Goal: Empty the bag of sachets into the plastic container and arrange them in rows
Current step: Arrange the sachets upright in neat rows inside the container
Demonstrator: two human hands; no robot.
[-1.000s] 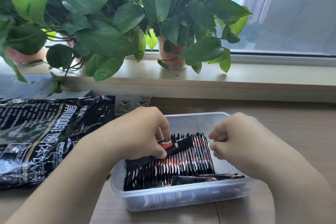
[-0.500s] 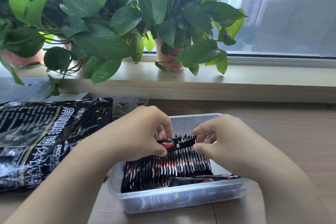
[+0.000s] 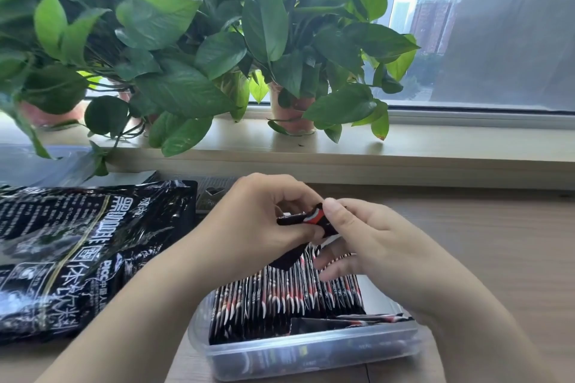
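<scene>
A clear plastic container (image 3: 311,354) sits on the wooden table in front of me. Inside it a row of black and red sachets (image 3: 280,298) stands on edge, with one sachet lying flat along the front wall. Above the row, my left hand (image 3: 258,214) and my right hand (image 3: 364,233) both pinch one black and red sachet (image 3: 311,217), held level between thumbs and fingers. The lower fingers of my right hand rest against the standing row. The large black sachet bag (image 3: 84,252) lies flat on the table to the left of the container.
Potted leafy plants (image 3: 186,50) stand on the window ledge (image 3: 435,149) behind the table, their leaves hanging over the bag's far edge. A grey plastic sheet (image 3: 37,162) lies behind the bag. Bare wooden table (image 3: 497,242) extends to the right.
My right hand closed in from the right and took hold of the sachet that my left hand held. Both hands lifted it above the row.
</scene>
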